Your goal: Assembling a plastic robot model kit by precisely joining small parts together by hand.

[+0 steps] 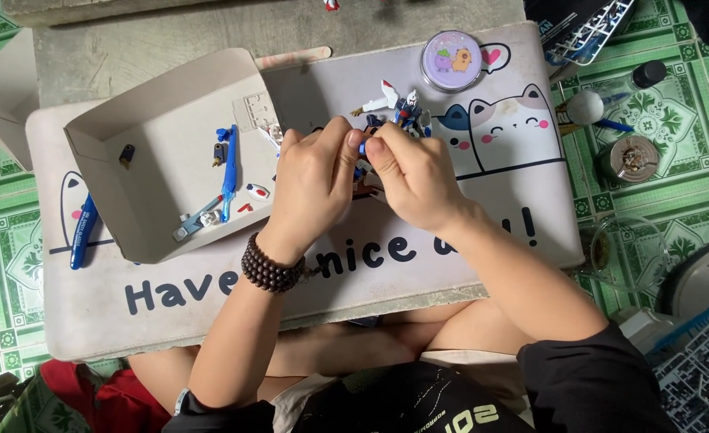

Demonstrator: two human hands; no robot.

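My left hand [314, 180] and my right hand [414, 172] meet fingertip to fingertip over a small blue plastic part [362, 149], pinching it between them. Just beyond the fingers stands a small white and blue model robot figure [402, 108] with white wings, on a pale desk mat [490, 208] printed with cartoon cats. A dark bead bracelet [268, 269] circles my left wrist. What lies under my palms is hidden.
A shallow cardboard box lid [114, 128] on the left holds several small blue and white model parts and a blue tool [228, 168]. A blue pen [82, 232] lies on the mat's left. A round purple tin [450, 60], small jars and plastic part frames [587, 32] sit at the right.
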